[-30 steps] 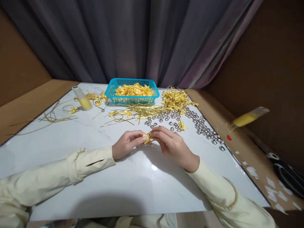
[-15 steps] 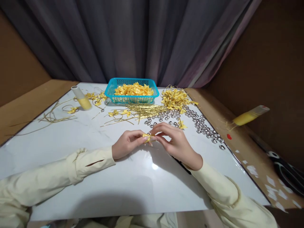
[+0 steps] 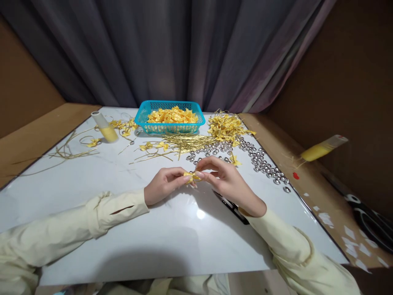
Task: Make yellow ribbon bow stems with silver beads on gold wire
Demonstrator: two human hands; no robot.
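My left hand (image 3: 164,186) and my right hand (image 3: 229,184) meet over the middle of the white marble table (image 3: 123,229). Both pinch a small yellow ribbon bow (image 3: 190,177) between their fingertips, just above the tabletop. A dark slim tool (image 3: 231,208) lies on the table under my right wrist. Behind the hands lie a bundle of gold wire ties (image 3: 187,142) and a spread of silver heart beads (image 3: 260,162).
A turquoise basket (image 3: 170,117) full of yellow bows stands at the back. A pile of finished bows (image 3: 227,127) lies to its right. A yellow bottle (image 3: 104,127) lies at the back left, another bottle (image 3: 322,149) and scissors (image 3: 368,223) on the brown board to the right.
My right wrist has lifted and shifted slightly right, uncovering the dark tool beneath it. Both hands keep pinching the bow at the same spot.
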